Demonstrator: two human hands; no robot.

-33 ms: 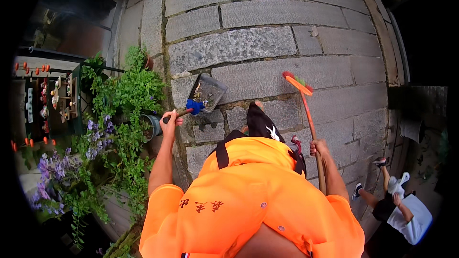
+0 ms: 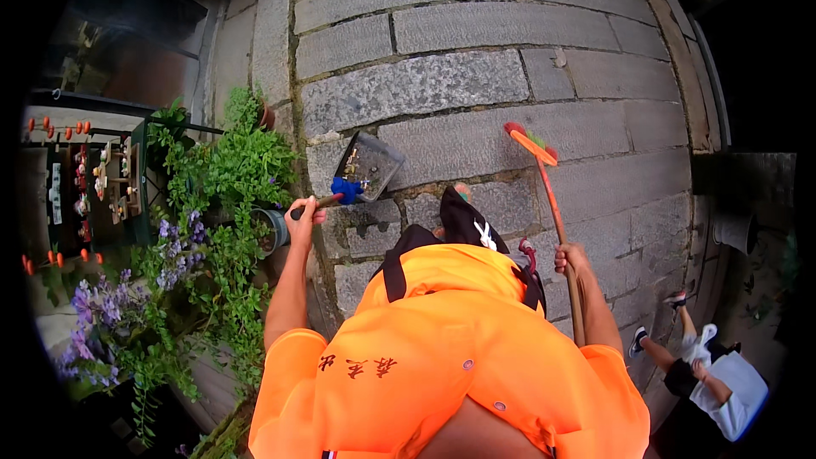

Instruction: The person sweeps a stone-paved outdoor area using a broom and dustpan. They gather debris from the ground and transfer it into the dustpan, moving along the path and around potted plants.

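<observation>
Head view: the left hand [image 2: 304,209] is gripping the dark handle of a grey metal dustpan [image 2: 367,165], holding it level so the litter stays inside; the right hand [image 2: 571,258] is clasping an orange-headed wooden broom [image 2: 544,178] upright over grey stone paving [image 2: 459,85], beside potted green plants [image 2: 229,178].

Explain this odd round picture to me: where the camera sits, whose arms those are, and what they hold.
The camera sits on a person's head and looks straight down, so you see their own orange jacket and both forearms from above. The wide lens bends the straight edges of the stone paving. The left hand grips the handle of a grey dustpan with bits of litter in it, held over the paving. The right hand grips the stick of an orange broom, its head resting on the stones. Potted green plants and purple flowers stand on the person's left. At the lower right, another person in a white top is partly in view.
</observation>
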